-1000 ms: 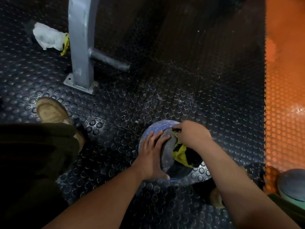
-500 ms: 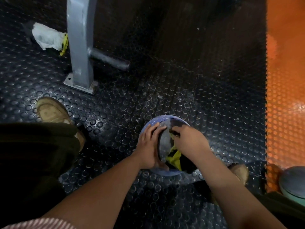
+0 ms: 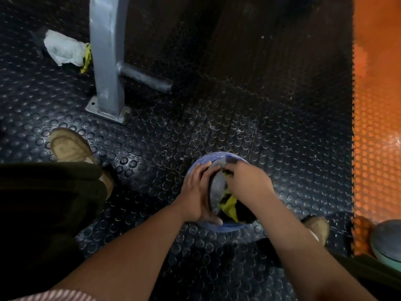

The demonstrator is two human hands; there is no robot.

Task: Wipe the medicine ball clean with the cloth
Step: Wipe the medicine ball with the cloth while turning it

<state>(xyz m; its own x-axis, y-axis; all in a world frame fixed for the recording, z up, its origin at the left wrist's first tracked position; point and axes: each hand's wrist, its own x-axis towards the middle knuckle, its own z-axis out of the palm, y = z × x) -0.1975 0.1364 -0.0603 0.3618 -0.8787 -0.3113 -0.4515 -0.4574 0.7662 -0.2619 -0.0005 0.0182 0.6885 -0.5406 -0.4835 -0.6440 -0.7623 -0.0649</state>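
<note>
Left of the medicine ball [image 3: 201,161], and well away from it, a crumpled white rag [image 3: 63,47] with a yellow edge lies on the black studded rubber floor [image 3: 249,109]. Just beside the rag, between it and the ball but farther off, a grey steel post [image 3: 106,57] stands on a bolted base plate, with a dark round peg [image 3: 145,80] jutting from its side toward the ball. Nearer, still left of the ball, a tan shoe [image 3: 69,146] rests on the floor under a dark trouser leg [image 3: 47,192].

The medicine ball itself sits on the floor in the lower middle of the view, blue-violet with grey panels. The left hand [image 3: 196,193] lies flat against the ball's left side, fingers together and spread over the surface, thumb curled under its near edge. The right hand [image 3: 247,181] presses on the ball's top right, fingers closed over a yellow and black cloth [image 3: 230,205] that bunches out beneath the palm against the ball; the hand is slightly blurred.

Right of the ball, a second tan shoe [image 3: 319,227] shows behind the right forearm. Farther right, an orange studded mat [image 3: 377,127] joins the black floor along a toothed seam, and a second ball [image 3: 386,240], grey over pale green, sits at the frame's right edge.
</note>
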